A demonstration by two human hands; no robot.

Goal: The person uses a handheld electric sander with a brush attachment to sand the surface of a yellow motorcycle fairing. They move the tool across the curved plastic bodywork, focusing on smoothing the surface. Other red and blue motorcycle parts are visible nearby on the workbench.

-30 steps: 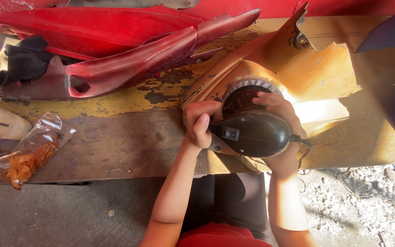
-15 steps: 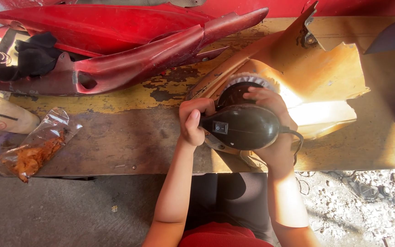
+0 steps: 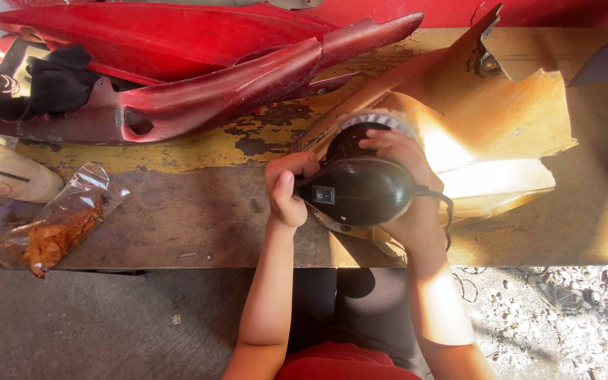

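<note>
A black handheld power sander (image 3: 358,190) with a round pad rests on an orange, sanded body panel (image 3: 501,119) lying on the workbench (image 3: 177,211). My right hand (image 3: 402,176) wraps over the tool's top and right side, fingers curled on its front. My left hand (image 3: 286,186) grips the tool's left end, thumb up beside its switch. A thin cord runs from the tool past my right wrist.
Red body panels (image 3: 212,77) lie across the back of the bench, a black cloth (image 3: 51,81) on the left one. A clear bag of orange-brown stuff (image 3: 54,229) and a cream bottle (image 3: 8,176) lie at the left. Gravel ground shows below right.
The sander and both hands have shifted slightly left along the orange panel. The grip of both hands is the same.
</note>
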